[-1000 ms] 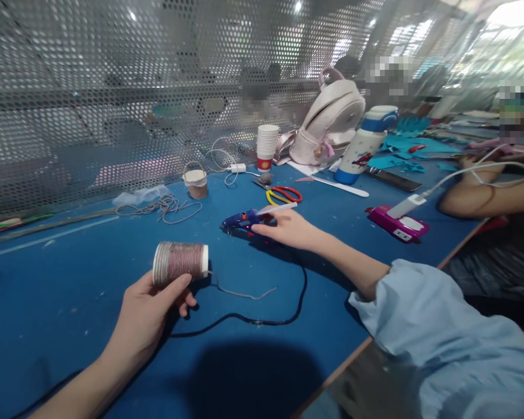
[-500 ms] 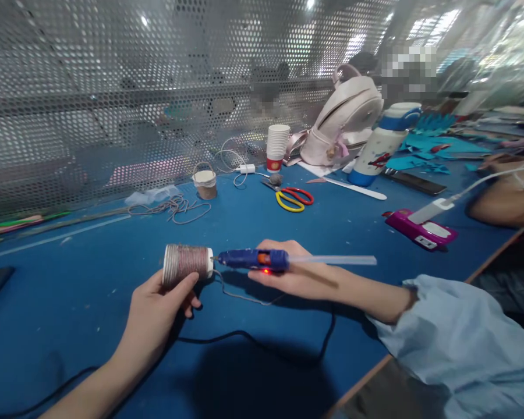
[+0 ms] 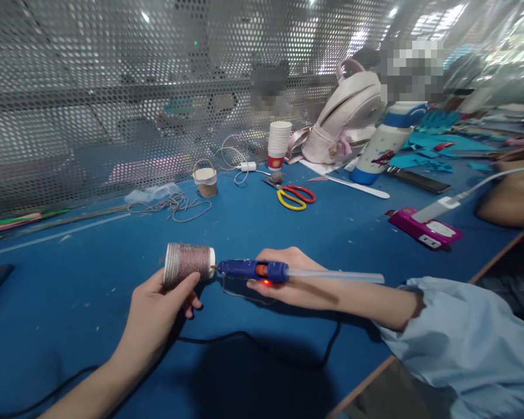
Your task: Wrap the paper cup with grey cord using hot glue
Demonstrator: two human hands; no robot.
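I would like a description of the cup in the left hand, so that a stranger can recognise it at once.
Above the blue table, find the left hand; it holds a cup sideways, one end towards the blue glue gun. Grey and reddish cord winds around this cup, leaving a white band bare, unlike the unwrapped paper cups stacked farther back.
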